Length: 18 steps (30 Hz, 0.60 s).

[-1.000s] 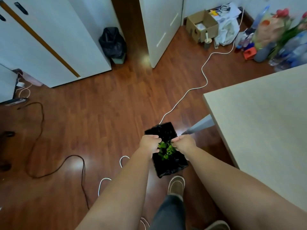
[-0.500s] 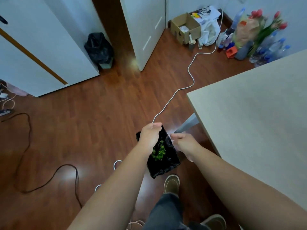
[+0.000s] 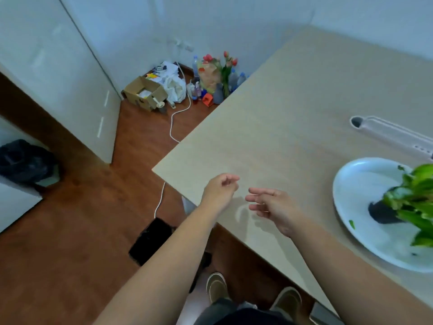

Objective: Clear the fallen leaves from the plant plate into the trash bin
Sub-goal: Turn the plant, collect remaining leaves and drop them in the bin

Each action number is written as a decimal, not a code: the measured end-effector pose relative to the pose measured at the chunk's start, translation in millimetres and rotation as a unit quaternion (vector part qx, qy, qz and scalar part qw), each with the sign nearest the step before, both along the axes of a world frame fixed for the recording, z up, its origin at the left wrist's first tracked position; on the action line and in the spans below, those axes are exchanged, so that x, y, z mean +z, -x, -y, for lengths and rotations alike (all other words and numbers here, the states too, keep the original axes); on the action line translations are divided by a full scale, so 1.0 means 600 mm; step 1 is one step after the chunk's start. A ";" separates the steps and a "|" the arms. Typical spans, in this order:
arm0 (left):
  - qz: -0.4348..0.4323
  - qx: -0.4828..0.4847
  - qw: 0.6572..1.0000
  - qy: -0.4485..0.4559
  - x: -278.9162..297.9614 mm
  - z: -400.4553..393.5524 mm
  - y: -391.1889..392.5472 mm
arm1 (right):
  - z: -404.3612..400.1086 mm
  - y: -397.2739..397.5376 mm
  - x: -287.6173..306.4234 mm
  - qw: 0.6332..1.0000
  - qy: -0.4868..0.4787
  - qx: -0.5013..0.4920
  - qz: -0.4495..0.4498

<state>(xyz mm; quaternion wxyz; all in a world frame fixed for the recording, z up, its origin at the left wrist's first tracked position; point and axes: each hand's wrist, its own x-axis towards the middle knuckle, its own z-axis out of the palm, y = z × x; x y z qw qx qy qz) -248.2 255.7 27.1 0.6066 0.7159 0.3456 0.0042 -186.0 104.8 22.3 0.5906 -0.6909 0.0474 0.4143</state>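
Head view: our left hand (image 3: 220, 190) and right hand (image 3: 273, 207) hover empty, fingers loose, over the bench (image 3: 293, 109) near corner. Right, the plate (image 3: 360, 184) carries the plant (image 3: 414, 198); the bin (image 3: 150, 240) sits on the floor, left.

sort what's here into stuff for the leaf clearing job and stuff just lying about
For the job:
white plate
potted plant on it
leaf bit on the plate
black-lined trash bin on the floor
left hand and right hand, both holding nothing

Lying about:
cardboard box
tulips
white cable
black bag
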 end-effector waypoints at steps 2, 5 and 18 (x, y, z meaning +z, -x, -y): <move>-0.004 -0.046 0.999 -0.003 0.009 0.050 -0.031 | 0.054 -0.018 0.003 1.000 0.003 -0.030 0.003; -0.005 -0.115 0.993 -0.005 0.020 0.134 -0.073 | 0.142 -0.039 0.008 0.997 0.004 -0.079 0.008; -0.044 -0.397 0.866 -0.300 -0.023 0.399 -0.180 | 0.448 -0.076 -0.018 0.967 0.196 -0.094 0.130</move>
